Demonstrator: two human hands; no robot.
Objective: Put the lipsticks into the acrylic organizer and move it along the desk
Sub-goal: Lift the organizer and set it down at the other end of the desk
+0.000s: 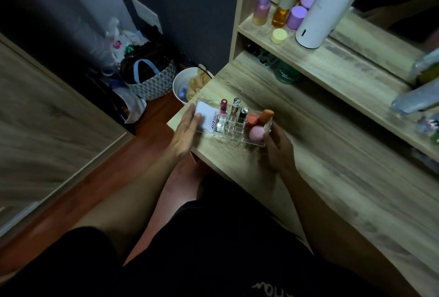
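Observation:
The clear acrylic organizer [228, 130] sits on the wooden desk [332, 178] near its left corner. Upright in its small slots are three lipsticks: a pink one [223, 106], a silver-capped one [235, 106] and a black one [242, 115]. A white compact [208, 113] fills its left part; orange and pink sponges [257, 128] fill the right. My left hand [187, 130] grips the organizer's left end, thumb on the compact. My right hand [276, 147] holds its right end.
The desk's left edge lies just beside the organizer; a white bin [184, 87] and a patterned bag [152, 78] stand on the floor below. A shelf [332, 59] with bottles and a white cylinder [320, 14] runs behind. My legs are under the desk's front edge.

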